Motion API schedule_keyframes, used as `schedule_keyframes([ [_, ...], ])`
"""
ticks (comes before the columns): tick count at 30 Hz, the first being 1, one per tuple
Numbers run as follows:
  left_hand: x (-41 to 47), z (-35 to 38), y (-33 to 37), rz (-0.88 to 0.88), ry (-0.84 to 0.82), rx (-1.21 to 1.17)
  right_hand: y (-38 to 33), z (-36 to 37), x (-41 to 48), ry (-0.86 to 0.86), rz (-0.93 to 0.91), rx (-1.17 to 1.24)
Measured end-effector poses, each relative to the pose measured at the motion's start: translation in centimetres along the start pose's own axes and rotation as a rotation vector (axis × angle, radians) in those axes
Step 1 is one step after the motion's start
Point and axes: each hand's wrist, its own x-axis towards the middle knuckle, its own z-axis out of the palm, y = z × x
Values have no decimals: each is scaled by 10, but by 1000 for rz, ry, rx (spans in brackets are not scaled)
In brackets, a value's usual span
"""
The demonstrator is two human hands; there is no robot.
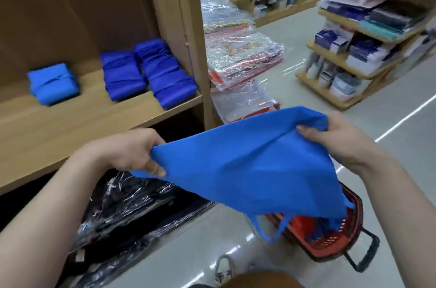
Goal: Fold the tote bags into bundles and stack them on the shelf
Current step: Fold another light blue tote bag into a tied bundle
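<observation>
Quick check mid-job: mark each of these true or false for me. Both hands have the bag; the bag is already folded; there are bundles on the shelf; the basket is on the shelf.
1. The left hand and the right hand both grip the blue bag. True.
2. The blue bag is folded into a bundle. False: it hangs spread out between the hands, with a handle dangling below.
3. Folded blue bundles lie on the wooden shelf. True.
4. The red basket stands on the shelf. False: the red basket stands on the floor, below the bag.
</observation>
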Motion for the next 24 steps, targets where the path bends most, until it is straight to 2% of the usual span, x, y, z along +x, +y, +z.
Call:
schedule_keyframes([
  [2,-28,15,-31,-89,127,-235,-3,12,16,-22,35,97],
  [5,-67,51,-61,-256,463,-548,-6,31,39,-154,63,89],
  [6,-79,63,-66,-322,575,-589,-6,39,46,-186,45,-16],
  [9,-115,95,-77,-520,885,-653,-10,71,63,-248,-126,-697],
  [10,-129,102,-80,-577,957,-697,-12,84,66,-251,-174,-854],
  [12,-164,113,-82,-592,951,-859,-19,112,67,-277,-210,-846],
  [14,-199,128,-85,-568,715,-981,-28,137,66,-387,-91,-460],
  [16,-228,140,-83,-601,518,-920,-40,163,65,-506,49,-143],
  [17,-239,146,-86,-633,514,-876,-46,176,67,-547,73,-95],
  [20,-266,153,-98,-674,699,-833,-63,215,74,-667,129,-97],
  [22,-283,154,-109,-672,793,-809,-78,242,77,-867,171,-171],
  [24,-305,152,-126,-674,857,-766,-98,273,78,-1052,134,-307],
])
